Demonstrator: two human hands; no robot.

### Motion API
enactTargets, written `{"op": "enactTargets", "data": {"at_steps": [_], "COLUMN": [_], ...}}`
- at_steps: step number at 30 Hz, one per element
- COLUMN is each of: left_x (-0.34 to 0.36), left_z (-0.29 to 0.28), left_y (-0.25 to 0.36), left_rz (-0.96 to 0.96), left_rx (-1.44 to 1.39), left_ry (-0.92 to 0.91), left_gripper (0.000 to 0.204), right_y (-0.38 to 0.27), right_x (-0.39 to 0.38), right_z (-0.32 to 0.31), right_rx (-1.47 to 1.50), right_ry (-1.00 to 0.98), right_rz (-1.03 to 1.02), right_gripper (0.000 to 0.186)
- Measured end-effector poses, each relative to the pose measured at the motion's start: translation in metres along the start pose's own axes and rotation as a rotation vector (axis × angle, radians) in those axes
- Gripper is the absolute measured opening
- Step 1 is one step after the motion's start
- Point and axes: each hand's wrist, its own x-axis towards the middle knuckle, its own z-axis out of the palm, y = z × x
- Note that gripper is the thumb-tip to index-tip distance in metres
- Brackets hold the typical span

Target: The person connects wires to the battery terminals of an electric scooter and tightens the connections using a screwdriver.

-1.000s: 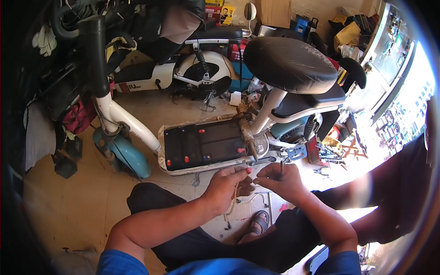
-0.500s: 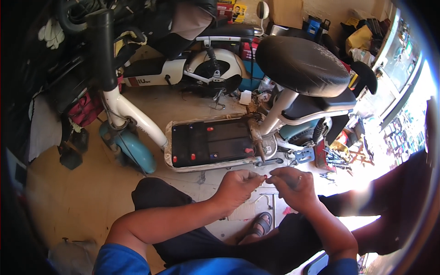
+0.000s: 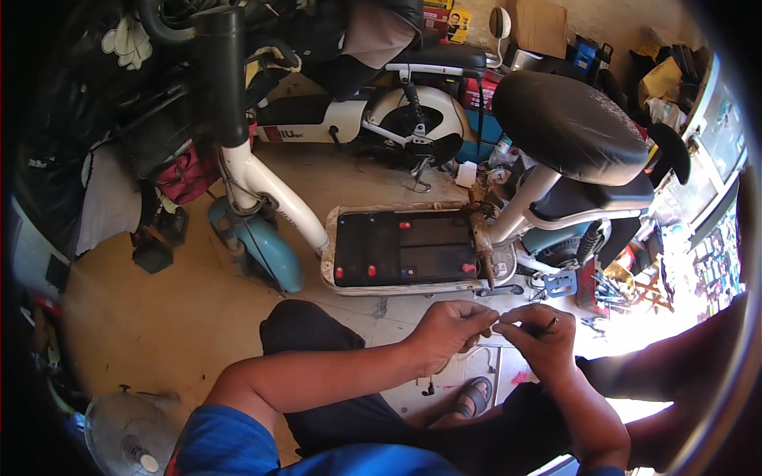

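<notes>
Head view | red bit now hidden, likely at the fingertips, close work seemingly continuing | left grip (image 3: 447, 333) pinched, contents unclear | right grip (image 3: 548, 339) curled round slim rod (image 3: 551, 324) | scooter deck (image 3: 440, 247) beyond both

Showing two bare hands (image 3: 454, 332) (image 3: 553, 339), one sandal (image 3: 476, 395) and one electric fan (image 3: 119, 428). Also showing two white-framed electric scooters (image 3: 287, 203) (image 3: 297, 132), four red caps (image 3: 371, 270) on one black deck (image 3: 436, 255), one round mirror (image 3: 500, 24), one blue pedal (image 3: 560, 283).

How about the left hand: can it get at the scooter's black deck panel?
Likely yes: the left hand is on the near side of the black deck panel; nothing visible blocks it.
</notes>
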Motion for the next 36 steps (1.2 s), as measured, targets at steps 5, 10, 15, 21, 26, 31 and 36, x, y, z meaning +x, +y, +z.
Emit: {"op": "enactTargets", "data": {"at_steps": [5, 10, 15, 21, 26, 31, 36], "left_x": [-0.002, 0.000, 0.000, -0.003, -0.002, -0.007, 0.000], "left_z": [0.005, 0.006, -0.001, 0.003, 0.006, 0.007, 0.001], "left_y": [0.003, 0.001, 0.003, 0.002, 0.001, 0.006, -0.007], "left_rz": [0.066, 0.081, 0.106, 0.098, 0.113, 0.125, 0.132], "left_rx": [-0.109, -0.031, -0.037, -0.103, -0.110, 0.020, -0.026], "left_ry": [-0.104, -0.048, 0.001, -0.018, 0.000, 0.043, 0.015], "left_gripper": [0.034, 0.029, 0.026, 0.025, 0.025, 0.026, 0.028], "right_y": [0.005, -0.002, 0.007, 0.006, 0.007, 0.008, 0.004], "right_x": [0.005, 0.001, 0.005, 0.005, 0.003, 0.003, 0.000], "right_z": [-0.004, -0.002, -0.001, 0.000, 0.001, 0.005, 0.006], "right_rx": [-0.131, -0.102, -0.280, -0.352, -0.368, -0.380, -0.614], "right_ry": [0.077, 0.100, 0.079, 0.084, 0.103, 0.062, -0.009], "right_rz": [-0.125, -0.067, -0.306, -0.347, -0.387, -0.413, -0.484], "right_gripper": [0.015, 0.016, 0.021, 0.018, 0.017, 0.018, 0.029]}}
